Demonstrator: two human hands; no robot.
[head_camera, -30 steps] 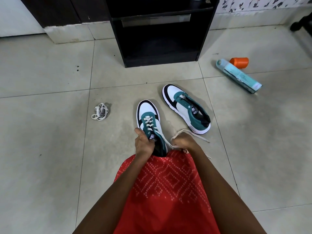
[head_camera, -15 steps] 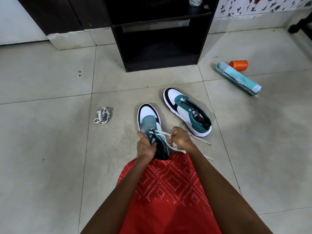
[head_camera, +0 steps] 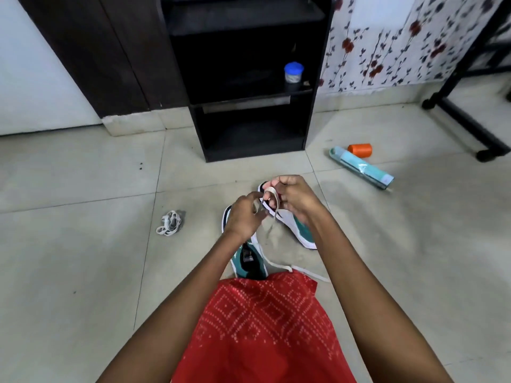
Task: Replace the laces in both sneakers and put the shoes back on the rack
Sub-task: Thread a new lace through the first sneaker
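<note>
**Tiled floor, white lace up in both hands**

Pale floor tiles lie open on both sides, with the black rack straight ahead. The flat white lace is held up over the far sneaker. The right hand curls round a loop of it. The left hand seems to pinch it, though its fingertips are blurred. The lace's tail trails to the floor beside the near sneaker.

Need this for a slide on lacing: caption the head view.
Left hand and right hand hold a looped white lace above two teal-and-white sneakers on the tiled floor.
</note>
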